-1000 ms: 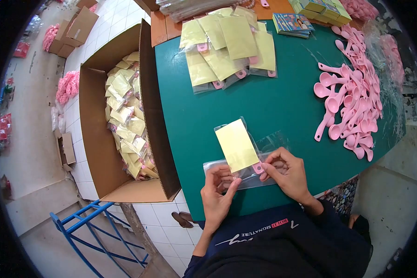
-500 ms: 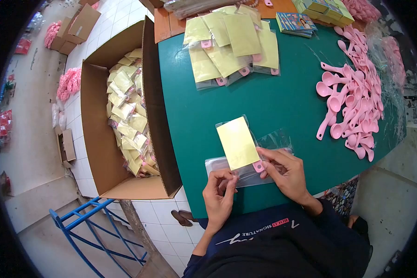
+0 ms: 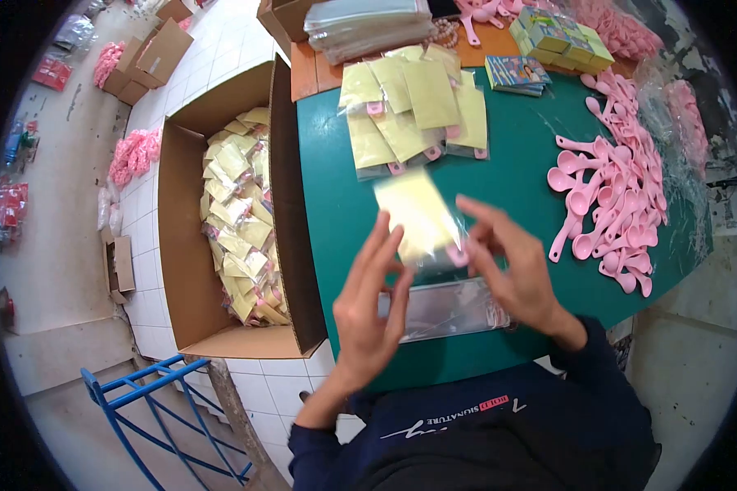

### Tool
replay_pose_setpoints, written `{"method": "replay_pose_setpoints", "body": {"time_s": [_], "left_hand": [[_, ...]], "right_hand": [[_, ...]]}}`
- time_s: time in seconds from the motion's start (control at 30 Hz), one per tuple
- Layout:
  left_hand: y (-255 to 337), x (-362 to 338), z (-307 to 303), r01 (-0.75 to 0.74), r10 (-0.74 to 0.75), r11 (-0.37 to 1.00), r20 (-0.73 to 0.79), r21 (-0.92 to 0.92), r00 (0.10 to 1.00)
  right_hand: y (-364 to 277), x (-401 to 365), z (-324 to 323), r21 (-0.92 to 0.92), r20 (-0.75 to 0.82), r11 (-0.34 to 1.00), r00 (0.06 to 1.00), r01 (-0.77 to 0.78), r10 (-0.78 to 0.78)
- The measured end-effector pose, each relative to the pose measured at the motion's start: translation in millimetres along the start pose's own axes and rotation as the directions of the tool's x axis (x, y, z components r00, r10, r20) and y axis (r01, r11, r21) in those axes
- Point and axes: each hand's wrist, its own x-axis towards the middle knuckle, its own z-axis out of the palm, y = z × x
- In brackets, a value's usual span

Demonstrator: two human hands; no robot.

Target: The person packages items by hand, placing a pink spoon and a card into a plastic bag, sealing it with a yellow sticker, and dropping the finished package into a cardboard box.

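Observation:
A clear plastic packet with a pale yellow card [image 3: 418, 214] and a pink spoon handle end [image 3: 457, 254] is tilted over the green table, blurred by motion. At its lower right corner, by the pink handle, my right hand [image 3: 516, 270] pinches it between thumb and fingers, with the index finger lifted off. My left hand [image 3: 370, 299] is beside its lower left edge, fingers stretched and apart. Below the packet, flat clear plastic bags [image 3: 446, 311] lie on the table between my hands.
Similar packets [image 3: 409, 106] are piled at the back. Pink measuring spoons [image 3: 610, 196] are heaped at right. Small printed booklets [image 3: 517, 75] and stacked plastic bags [image 3: 368, 24] are at the far side. A cardboard box [image 3: 303, 270] full of packets stands at left, near a blue metal frame [image 3: 151, 380].
The packet has moved away from my body, off the clear bags. My left hand has opened and risen with it. My right hand has moved slightly up, and the view has shifted.

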Motion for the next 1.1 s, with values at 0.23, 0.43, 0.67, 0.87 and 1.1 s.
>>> {"method": "replay_pose_setpoints", "body": {"time_s": [0.23,0.43,0.67,0.87,1.1], "left_hand": [[-69.9,112.9,-2.0,-0.179,0.2,0.937,-0.041,0.299,0.979],[-120.6,184.4,24.7,0.2,-0.201,0.979,-0.043,-0.042,0.979],[-131.3,205.4,31.1,0.128,-0.135,0.976,-0.025,-0.178,0.991],[-119.4,206.6,54.6,0.24,-0.199,0.668,0.142,-0.705,0.97],[-106.0,190.9,69.0,0.239,-0.194,0.59,0.152,-0.771,0.969]], "right_hand": [[62.8,106.5,-14.3,-0.484,-0.255,0.872,0.941,0.075,-0.222],[102.2,172.7,6.0,-0.435,-0.432,0.868,0.901,-0.239,0.031],[105.1,209.9,15.0,-0.324,-0.334,0.942,0.942,-0.088,-0.026],[89.4,208.6,8.3,0.236,-0.217,0.968,0.976,0.083,-0.03],[68.7,165.1,7.2,0.4,-0.265,0.916,0.959,0.019,0.096]]}}
